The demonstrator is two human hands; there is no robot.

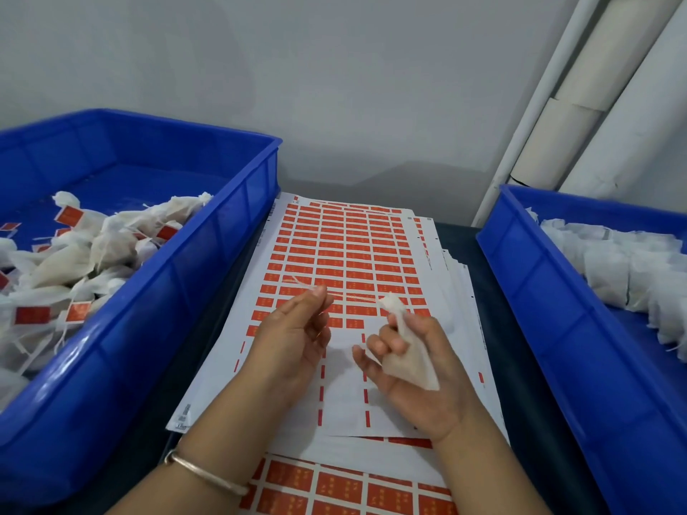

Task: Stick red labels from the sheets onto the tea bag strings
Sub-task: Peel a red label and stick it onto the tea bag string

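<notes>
- The tea bag (407, 351) sits in the right hand (416, 369), fingers curled round its lower body and its knotted top poking up just beyond the fingertips — it hangs above the stripped lower part of the label sheet (345, 262).
- Its string (349, 296) runs out from that knot to the left hand (293, 336), where thumb and forefinger are closed together in a pinch on the far end; a short tail sticks out past the pinch.
- Judged from this, the step in hand is stretching the string taut so a red label can go on near its free end.
- Keep the two grips level and well apart, so the string stays straight between them; slack would let the label fold on crooked.
- The nearest unpeeled red labels (355, 323) lie just beyond and below the left pinch — the short reach favours picking from that row rather than from further up the sheet.
- The left pinch is what must give way to peel a label, so the right hand should probably take over the string's tension first; whether a spare finger can do that I cannot tell.
- Done bags, each with a red tag, go in the left bin (156, 299), outboard of the left pinch; untagged bags wait in the right bin (550, 310), outboard of the right hold.
- A risk: the thin string may slip from the pinch or stick to a fingertip along with the label.
</notes>
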